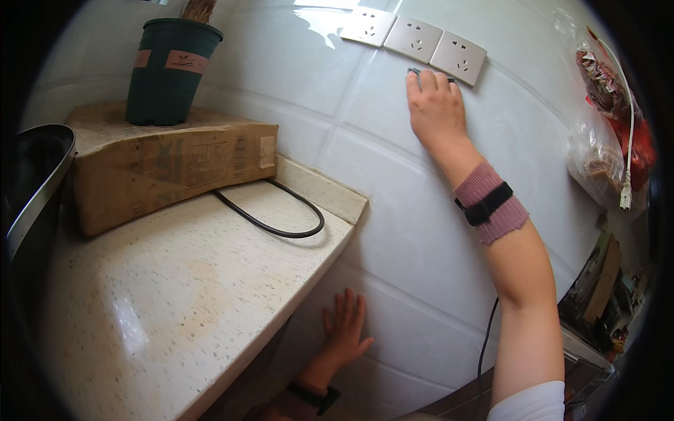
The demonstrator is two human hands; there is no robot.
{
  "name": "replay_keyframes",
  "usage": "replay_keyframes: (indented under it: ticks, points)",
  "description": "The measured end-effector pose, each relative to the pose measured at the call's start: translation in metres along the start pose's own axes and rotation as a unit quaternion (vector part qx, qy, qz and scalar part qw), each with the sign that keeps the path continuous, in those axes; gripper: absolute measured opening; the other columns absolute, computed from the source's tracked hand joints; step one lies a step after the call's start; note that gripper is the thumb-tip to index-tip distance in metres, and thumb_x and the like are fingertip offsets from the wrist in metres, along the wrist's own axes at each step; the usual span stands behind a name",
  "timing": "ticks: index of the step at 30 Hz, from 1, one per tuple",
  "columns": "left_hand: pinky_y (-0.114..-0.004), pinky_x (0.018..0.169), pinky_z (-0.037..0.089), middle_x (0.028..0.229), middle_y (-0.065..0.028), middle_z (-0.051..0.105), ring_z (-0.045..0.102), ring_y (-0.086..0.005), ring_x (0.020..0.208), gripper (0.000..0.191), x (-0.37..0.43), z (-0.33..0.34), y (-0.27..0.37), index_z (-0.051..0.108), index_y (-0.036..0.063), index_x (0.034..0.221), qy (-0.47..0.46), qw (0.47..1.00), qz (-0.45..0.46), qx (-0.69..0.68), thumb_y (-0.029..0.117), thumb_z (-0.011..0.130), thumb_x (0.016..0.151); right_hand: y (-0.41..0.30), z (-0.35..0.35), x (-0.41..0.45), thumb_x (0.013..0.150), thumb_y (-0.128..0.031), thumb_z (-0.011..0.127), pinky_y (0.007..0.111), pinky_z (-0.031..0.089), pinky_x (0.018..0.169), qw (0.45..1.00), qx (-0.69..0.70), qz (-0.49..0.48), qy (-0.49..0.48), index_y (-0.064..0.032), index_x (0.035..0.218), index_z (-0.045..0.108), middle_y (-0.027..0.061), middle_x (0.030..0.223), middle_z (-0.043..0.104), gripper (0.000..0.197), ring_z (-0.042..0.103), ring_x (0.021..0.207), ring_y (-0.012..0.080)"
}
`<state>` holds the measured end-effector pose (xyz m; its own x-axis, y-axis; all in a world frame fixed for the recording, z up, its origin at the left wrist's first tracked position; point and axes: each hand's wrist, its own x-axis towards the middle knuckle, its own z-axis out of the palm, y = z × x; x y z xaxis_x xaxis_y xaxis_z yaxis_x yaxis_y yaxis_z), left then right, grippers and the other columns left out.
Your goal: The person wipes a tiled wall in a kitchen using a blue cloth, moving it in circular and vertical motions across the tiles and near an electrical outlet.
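High on the white tiled wall (389,179), my right hand (438,102) presses a grey-green cloth (414,70). Only small edges of this cloth show past the fingers. It lies just under the row of sockets, close to the lower edge of the right-hand socket plate (459,58). My left hand (345,331) is lower down, beyond the edge of the speckled countertop (226,305). Its fingers are spread and its palm faces the wall, apparently resting on it; nothing is in it.
On the countertop a worn cardboard box (179,168) carries a green plant pot (166,73). A black cable loop (295,231) sticks out under the box. Plastic bags (600,152) and a white plug cord (626,194) hang at the right. A dark cable (487,337) runs down the wall.
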<state>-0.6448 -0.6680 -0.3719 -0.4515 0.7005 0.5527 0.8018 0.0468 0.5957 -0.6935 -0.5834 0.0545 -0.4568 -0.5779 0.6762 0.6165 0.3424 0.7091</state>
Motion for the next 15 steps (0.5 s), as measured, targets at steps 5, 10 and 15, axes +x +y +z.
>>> replay_keyframes:
  ticks: [5,10,15]
  points:
    - [-0.072,0.107,0.006,0.159,-0.0268,-0.009,-0.004,-0.0483,0.147,0.106,0.003,0.002,0.004,0.000,0.0086,0.155,-0.030,0.999,-0.002,0.012,0.037,0.072,0.082,-0.055,0.019,0.044,0.090,-0.013,0.050,0.036,0.043,0.085,0.997,0.075,-0.014,-0.027,-0.0087,0.112,0.064,0.0067,0.104,0.057,0.026,0.054,0.101,0.0237]
    - [-0.072,0.109,0.007,0.161,-0.0233,-0.006,0.000,-0.0451,0.148,0.106,0.000,-0.004,0.002,0.002,0.0098,0.155,-0.023,1.000,-0.009,0.017,0.035,0.074,0.082,-0.105,0.010,0.033,0.091,-0.013,0.049,0.038,0.037,0.098,0.966,0.175,-0.126,-0.139,-0.0166,0.128,0.061,0.0060,0.119,0.056,0.039,0.049,0.115,0.0235]
    - [-0.071,0.109,0.005,0.161,-0.0230,-0.008,-0.003,-0.0451,0.148,0.107,-0.002,0.000,0.003,0.000,0.0101,0.156,-0.025,1.000,-0.002,-0.014,0.034,0.073,0.082,-0.063,0.018,0.012,0.096,-0.023,0.048,0.041,0.013,0.119,0.986,0.133,-0.087,-0.040,-0.0256,0.141,0.050,-0.0017,0.153,0.039,0.045,0.025,0.145,0.0223]
